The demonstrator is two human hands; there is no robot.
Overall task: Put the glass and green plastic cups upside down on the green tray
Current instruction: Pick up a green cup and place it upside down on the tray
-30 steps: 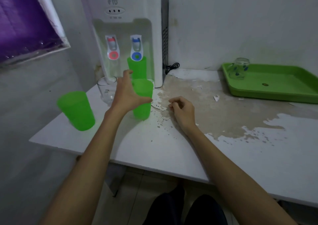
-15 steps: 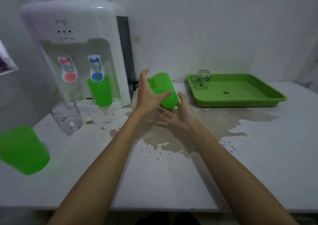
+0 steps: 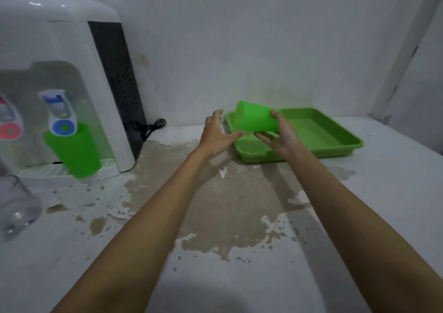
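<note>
We see the right hand [image 3: 282, 135] gripping a bright green plastic cup [image 3: 256, 120], thumb on top and fingers curled beneath it, so that the cup lies tipped on its side in the air above the left end of the shallow green rectangular plastic tray [image 3: 335, 142]. The cup's closed base points left and slightly up; its mouth faces right, hidden by the hand. Our left hand [image 3: 217, 134] is spread open just beside the cup, its thumb tip close under the cup's lower edge; whether it touches we cannot tell. The tray sits on the white, stained and peeling tabletop [image 3: 239, 252] against the back wall. To the left stands a white water dispenser [image 3: 72, 78] with a red tap and a blue tap [image 3: 61, 112], and a second green plastic cup [image 3: 74, 149] stands on the drip grille under the blue tap. At the far left edge a clear glass cup [image 3: 16, 207] rests on the tabletop, blurred and partly cut off. A black cord [image 3: 151, 127] lies coiled beside the dispenser.
</note>
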